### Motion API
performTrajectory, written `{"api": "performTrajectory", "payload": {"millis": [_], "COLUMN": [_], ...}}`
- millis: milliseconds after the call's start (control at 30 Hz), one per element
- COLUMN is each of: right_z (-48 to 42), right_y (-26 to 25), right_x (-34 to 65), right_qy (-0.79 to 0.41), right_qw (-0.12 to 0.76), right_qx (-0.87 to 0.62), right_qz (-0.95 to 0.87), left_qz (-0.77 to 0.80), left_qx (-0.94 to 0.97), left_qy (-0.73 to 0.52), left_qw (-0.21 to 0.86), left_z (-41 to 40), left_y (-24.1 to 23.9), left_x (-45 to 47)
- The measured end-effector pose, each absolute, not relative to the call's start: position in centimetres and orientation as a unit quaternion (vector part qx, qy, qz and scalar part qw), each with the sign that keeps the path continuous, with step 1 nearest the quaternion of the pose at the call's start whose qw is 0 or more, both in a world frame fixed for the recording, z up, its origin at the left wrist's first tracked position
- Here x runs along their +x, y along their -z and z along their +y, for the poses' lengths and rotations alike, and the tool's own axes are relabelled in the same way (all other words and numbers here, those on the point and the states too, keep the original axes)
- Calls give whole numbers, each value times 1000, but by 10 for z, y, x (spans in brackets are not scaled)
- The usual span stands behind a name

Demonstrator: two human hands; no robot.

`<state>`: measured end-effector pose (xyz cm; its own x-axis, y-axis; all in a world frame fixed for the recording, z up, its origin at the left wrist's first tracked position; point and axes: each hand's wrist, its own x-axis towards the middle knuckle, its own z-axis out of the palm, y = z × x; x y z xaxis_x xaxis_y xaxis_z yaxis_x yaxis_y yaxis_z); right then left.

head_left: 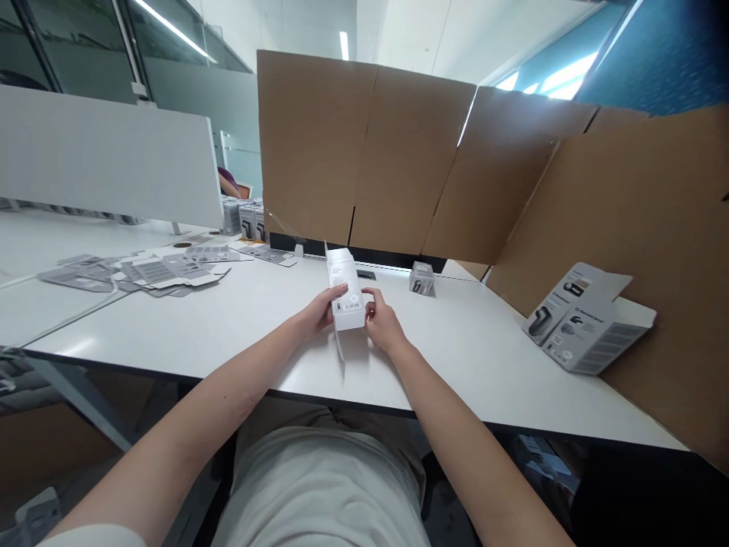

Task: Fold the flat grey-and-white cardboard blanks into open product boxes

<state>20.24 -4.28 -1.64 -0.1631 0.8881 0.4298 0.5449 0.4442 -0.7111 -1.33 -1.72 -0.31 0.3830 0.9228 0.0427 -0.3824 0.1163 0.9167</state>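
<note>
A small white carton [345, 292] with a barcode label stands on the white table [467, 357], its top flap open toward the far side. My left hand [322, 310] grips its left side with fingers curled on the front face. My right hand [383, 320] holds the right side, thumb and fingers pressed against the carton. Both hands rest near the table's middle, close to the front edge.
Flat unfolded grey cartons [153, 271] lie in a pile at the left. A small assembled box [421, 278] stands behind the hands. A larger printed box [581, 319] sits at the right. Brown cardboard sheets [410, 159] wall the back and right. Another person's arm [228, 184] shows far back.
</note>
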Motion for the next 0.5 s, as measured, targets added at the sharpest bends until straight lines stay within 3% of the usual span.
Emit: {"api": "performTrajectory", "payload": {"millis": [133, 267, 500], "right_z": [-45, -48, -48], "right_y": [15, 14, 14], "right_x": [203, 203, 204], "right_qy": [-191, -187, -175], "right_qw": [393, 419, 469], "right_qx": [-494, -480, -445], "right_qz": [-752, -748, -743], "left_qz": [308, 354, 336], "left_qx": [434, 373, 396], "left_qy": [-541, -604, -558], "left_qw": [651, 609, 646], "left_z": [-6, 5, -6], "left_y": [3, 4, 0], "left_x": [-15, -19, -20]}}
